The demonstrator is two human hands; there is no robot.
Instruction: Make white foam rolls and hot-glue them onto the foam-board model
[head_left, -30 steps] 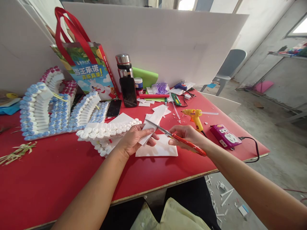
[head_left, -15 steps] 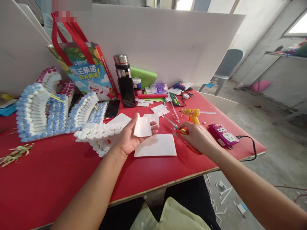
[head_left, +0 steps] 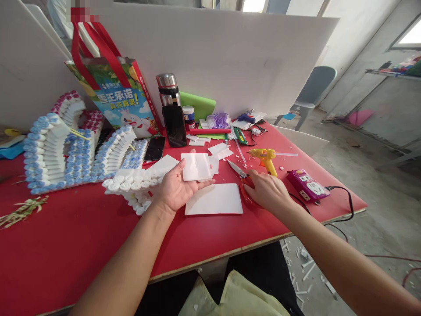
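Note:
My left hand (head_left: 176,188) is palm up, with the thumb over a small folded piece of white paper (head_left: 196,166) that lies across the fingers. To its right, my right hand (head_left: 268,188) grips a pair of scissors (head_left: 237,169) by the orange-red handles, partly hidden under the palm. The blades point away to the left, low over the table. Between both hands a larger white paper sheet (head_left: 213,199) lies flat. Just left of my left hand stands a piece made of white rolled units (head_left: 131,183).
On the red table (head_left: 108,250) are a yellow glue gun (head_left: 265,157), a purple power strip (head_left: 307,186), a phone (head_left: 154,149), another phone (head_left: 174,127) leaning on a steel bottle (head_left: 167,81), a printed bag (head_left: 115,98) and blue-white rolled structures (head_left: 49,153). Paper scraps lie ahead.
The paper in my left hand has turned to show a broader face. My right hand has shifted slightly right, and the scissors sit lower, with their blades pointing the same way.

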